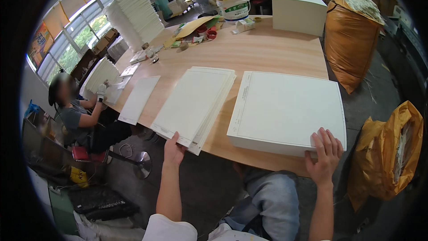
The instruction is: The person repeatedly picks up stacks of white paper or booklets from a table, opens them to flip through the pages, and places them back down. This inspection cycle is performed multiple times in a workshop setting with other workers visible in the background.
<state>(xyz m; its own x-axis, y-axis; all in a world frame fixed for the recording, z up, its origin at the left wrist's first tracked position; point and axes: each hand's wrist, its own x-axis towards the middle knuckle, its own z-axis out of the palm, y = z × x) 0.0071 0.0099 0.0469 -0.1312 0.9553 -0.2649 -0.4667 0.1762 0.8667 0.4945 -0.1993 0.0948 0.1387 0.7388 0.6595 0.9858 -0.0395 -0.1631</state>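
A loose stack of large white printed sheets (pixel 196 100) lies on the table, its edges slightly fanned. My left hand (pixel 174 148) grips its near edge, thumb on top and the other fingers mostly hidden below. To the right sits a thicker, neatly squared stack of white sheets (pixel 287 109), with thin printed border lines. My right hand (pixel 326 151) lies on that stack's near right corner, fingers stretched over the top and thumb at the front edge. Farther left is a thin white sheet or small pile (pixel 139 99).
The wooden table (pixel 263 49) also bears a tall white paper stack (pixel 136 18), a white bucket (pixel 234 8), tape rolls (pixel 211 34) and a white block of paper (pixel 298 13). Orange sacks (pixel 354 40) stand at right. A person (pixel 76 111) sits at left, handling paper.
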